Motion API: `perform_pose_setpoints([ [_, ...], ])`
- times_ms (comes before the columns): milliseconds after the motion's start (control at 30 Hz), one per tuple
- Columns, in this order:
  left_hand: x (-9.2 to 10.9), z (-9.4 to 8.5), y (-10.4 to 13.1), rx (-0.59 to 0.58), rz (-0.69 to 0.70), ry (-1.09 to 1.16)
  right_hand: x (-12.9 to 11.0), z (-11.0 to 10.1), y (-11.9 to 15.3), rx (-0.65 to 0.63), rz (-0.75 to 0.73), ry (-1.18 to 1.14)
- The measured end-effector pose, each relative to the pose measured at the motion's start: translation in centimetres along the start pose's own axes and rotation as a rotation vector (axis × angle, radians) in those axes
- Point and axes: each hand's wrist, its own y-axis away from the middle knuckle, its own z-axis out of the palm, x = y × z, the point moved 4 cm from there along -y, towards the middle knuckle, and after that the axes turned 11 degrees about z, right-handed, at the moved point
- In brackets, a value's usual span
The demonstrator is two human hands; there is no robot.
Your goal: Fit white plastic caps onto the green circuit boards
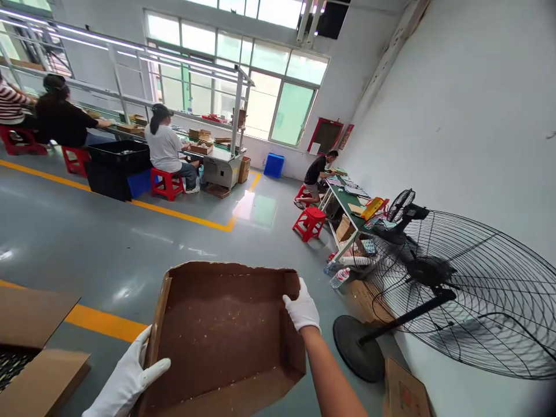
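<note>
An open, shallow brown cardboard box (226,324) hangs in front of me above the floor, tilted so its inside faces me. Only small pale specks lie on its bottom. My left hand (130,370), in a white glove, grips the left wall with the thumb over the rim. On the far right corner, my right hand (302,307), also white-gloved, has its thumb inside and its fingers behind the wall, partly hidden.
A large black floor fan (430,272) stands close on the right, beside a water bottle (339,278). At lower left sits an open carton (47,376) with small dark parts. People work at a long bench (221,153) and a green table (347,200); a red stool (309,223) stands nearby.
</note>
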Motion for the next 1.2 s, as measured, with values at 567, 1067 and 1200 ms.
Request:
perform_pose_setpoints([
  [567, 1.9, 23.8, -40.2, 0.05, -0.074, 0.178, -13.8, 5.9, -46.0, -0.199, -0.159, -0.325],
  [1067, 4.7, 35.9, -76.7, 0.063, -0.003, 0.112, -28.5, 14.6, -79.4, -0.247, 0.016, -0.291],
  [1200, 5.5, 40.9, -87.7, -0.136, 0.004, 0.248, -30.7, 14.2, -85.5, -0.447, 0.002, -0.526],
])
